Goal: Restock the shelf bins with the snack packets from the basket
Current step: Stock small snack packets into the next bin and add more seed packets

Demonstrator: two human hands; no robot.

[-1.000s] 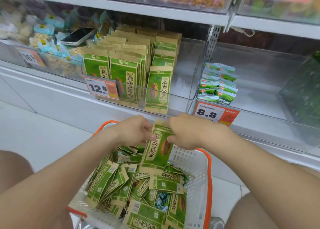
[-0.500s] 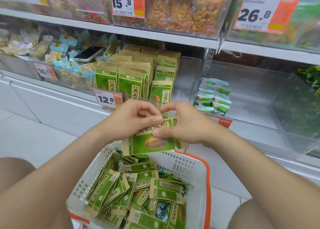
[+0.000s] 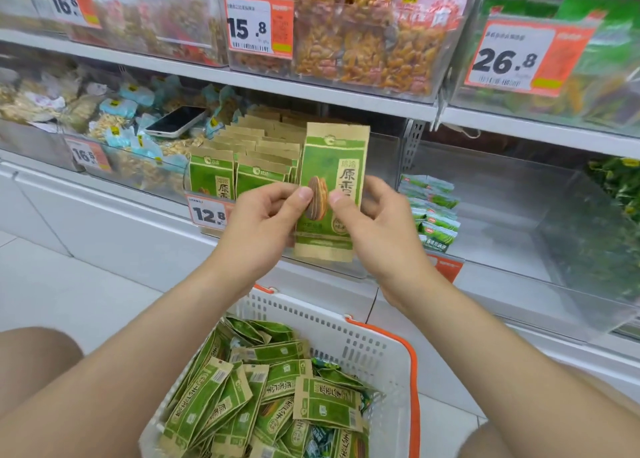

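1. The packet (image 3: 332, 194) stands upright in front of the bin (image 3: 377, 167), above the basket (image 3: 363, 347).
2. The left hand (image 3: 266, 222) and right hand (image 3: 377, 229) pinch it, thumbs on its face.
3. More packets (image 3: 242, 167) fill the bin.

A shop: price tags (image 3: 258, 25) front shelf bins (image 3: 346, 42) of snacks.
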